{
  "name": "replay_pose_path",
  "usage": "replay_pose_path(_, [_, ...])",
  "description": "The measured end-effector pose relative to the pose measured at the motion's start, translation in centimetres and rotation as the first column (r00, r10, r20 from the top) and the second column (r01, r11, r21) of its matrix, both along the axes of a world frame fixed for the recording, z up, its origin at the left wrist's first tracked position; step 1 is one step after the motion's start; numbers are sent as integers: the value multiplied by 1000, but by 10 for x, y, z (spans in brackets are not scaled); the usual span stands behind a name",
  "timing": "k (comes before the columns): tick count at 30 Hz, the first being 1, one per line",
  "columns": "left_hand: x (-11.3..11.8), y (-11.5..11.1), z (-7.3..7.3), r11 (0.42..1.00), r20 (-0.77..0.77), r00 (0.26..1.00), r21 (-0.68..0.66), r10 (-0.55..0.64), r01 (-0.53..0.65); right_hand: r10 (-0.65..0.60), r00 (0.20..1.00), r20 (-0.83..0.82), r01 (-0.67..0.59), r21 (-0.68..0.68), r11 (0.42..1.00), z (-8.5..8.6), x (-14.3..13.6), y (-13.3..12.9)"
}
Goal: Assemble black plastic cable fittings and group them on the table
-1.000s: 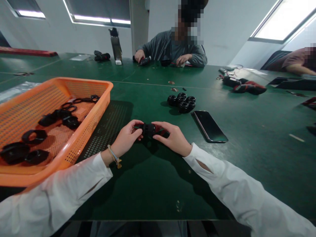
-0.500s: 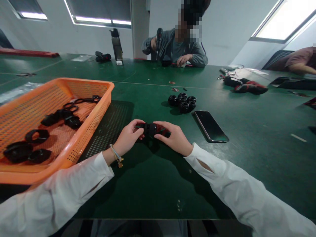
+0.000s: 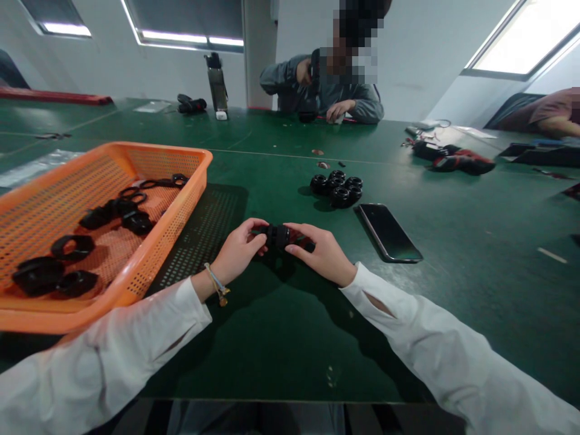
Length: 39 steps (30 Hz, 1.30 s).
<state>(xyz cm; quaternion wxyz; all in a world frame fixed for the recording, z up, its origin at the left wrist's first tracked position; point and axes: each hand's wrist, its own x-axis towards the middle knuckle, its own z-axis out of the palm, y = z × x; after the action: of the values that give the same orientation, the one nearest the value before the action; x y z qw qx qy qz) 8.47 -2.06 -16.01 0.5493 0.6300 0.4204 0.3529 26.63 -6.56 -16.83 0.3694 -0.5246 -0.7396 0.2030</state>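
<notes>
Between my two hands is a small black part (image 3: pixel 277 236), held just above the green table (image 3: pixel 272 356). My left hand (image 3: pixel 241 249) grips its left end between thumb and fingers. On the right end, the thumb and fingers of my right hand (image 3: pixel 321 251) are closed round it. Fine details of the part are too dark to make out. Beyond my right hand lies a cluster of several black round pieces (image 3: pixel 339 188). An orange basket (image 3: pixel 165 241) at the left holds several black rings and other black parts (image 3: pixel 73 248).
A phone (image 3: pixel 388 234) lies to the right of my right hand. Farther back are a bottle (image 3: pixel 218 87), a black item (image 3: pixel 191 104) and a red and black tool (image 3: pixel 462 159). Across the table a person (image 3: pixel 321 84) holds a dark tool; another person's arm shows far right.
The person across the table has raised the dark tool and shifted it to the right in view. My hands hold nearly the same pose on the black part.
</notes>
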Motion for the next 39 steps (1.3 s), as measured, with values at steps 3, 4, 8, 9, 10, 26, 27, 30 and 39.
replay_pose_path(3, [1, 0, 0, 1000, 0, 1000, -10, 6, -6, 22, 1000, 10, -22, 7, 1000, 0, 2, 0])
replay_pose_path(4, [1, 0, 0, 1000, 0, 1000, -16, 5, -5, 21, 1000, 14, -21, 11, 1000, 0, 2, 0])
replay_pose_path(8, [1, 1, 0, 1000, 5, 1000, -19, -5, 5, 9, 1000, 22, -9, 27, 1000, -1, 3, 1])
replay_pose_path(9, [1, 1, 0, 1000, 7, 1000, -16, -5, 5, 7, 1000, 17, -8, 29, 1000, -2, 3, 1])
replay_pose_path(10, [1, 1, 0, 1000, 8, 1000, -14, -5, 6, 7, 1000, 10, -7, 28, 1000, -2, 2, 1])
replay_pose_path(26, [2, 0, 0, 1000, -3, 1000, -26, -3, 3, 10, 990, -144, -18, -53, 998, -5, -2, 1])
replay_pose_path(27, [2, 0, -1, 1000, -1, 1000, -25, -3, 3, 9, 990, -142, -17, -54, 998, -5, -2, 1])
replay_pose_path(30, [2, 1, -1, 1000, 1, 1000, -20, -6, 6, 12, 991, -135, -20, -61, 998, -4, -2, 1])
replay_pose_path(39, [1, 0, 2, 999, 1, 1000, -32, -11, 11, 1, 993, -122, -9, -63, 998, -2, -2, 1])
